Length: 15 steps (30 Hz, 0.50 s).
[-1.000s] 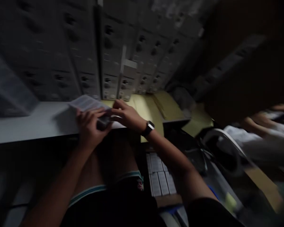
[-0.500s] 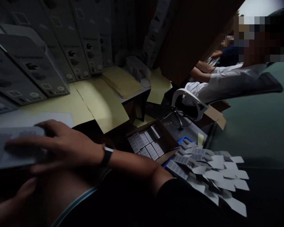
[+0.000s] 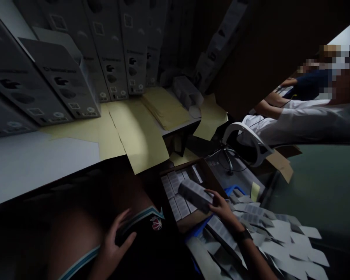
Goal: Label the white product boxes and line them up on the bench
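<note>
I have the right grip (image 3: 222, 207) pinching one end of a slim, printed oblong box (image 3: 195, 193), slanted over an open brown carton (image 3: 194, 222) that holds rows of pale, sharp-edged boxes (image 3: 178, 207). My left grip (image 3: 113, 242) is spread, thumb apart from its curved fingers, over soft black shorts (image 3: 154, 252). Beside the carton, I see stiff white flaps (image 3: 282, 231) fanning out near a blue rim (image 3: 235, 189). Farther off, flat yellow paper (image 3: 144, 136) overhangs the smooth white worktop (image 3: 46, 165), where tall grey boxes (image 3: 71, 83) stand.
</note>
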Each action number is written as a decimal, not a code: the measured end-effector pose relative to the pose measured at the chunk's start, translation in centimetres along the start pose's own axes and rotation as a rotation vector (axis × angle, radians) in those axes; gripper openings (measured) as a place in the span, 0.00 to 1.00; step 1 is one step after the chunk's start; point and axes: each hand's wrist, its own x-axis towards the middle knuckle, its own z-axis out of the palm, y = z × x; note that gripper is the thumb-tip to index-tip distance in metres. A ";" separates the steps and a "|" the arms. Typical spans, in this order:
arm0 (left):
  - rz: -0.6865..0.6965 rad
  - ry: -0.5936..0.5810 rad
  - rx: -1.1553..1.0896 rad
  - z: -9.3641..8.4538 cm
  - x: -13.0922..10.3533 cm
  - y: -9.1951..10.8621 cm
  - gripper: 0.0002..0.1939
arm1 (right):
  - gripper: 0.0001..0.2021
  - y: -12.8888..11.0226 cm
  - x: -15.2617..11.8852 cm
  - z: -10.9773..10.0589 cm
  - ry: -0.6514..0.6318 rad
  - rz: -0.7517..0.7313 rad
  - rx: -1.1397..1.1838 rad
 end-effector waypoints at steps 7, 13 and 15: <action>0.039 -0.004 0.081 0.5 2.2 -1.4 0.33 | 0.21 8.3 7.7 5.9 0.320 0.199 -0.074; 0.051 0.119 0.164 1.1 2.0 -2.3 0.34 | 0.13 7.7 11.5 13.3 0.295 0.172 -0.069; 0.066 0.167 0.167 1.3 1.7 -2.6 0.32 | 0.14 7.0 11.5 14.2 0.277 0.167 -0.075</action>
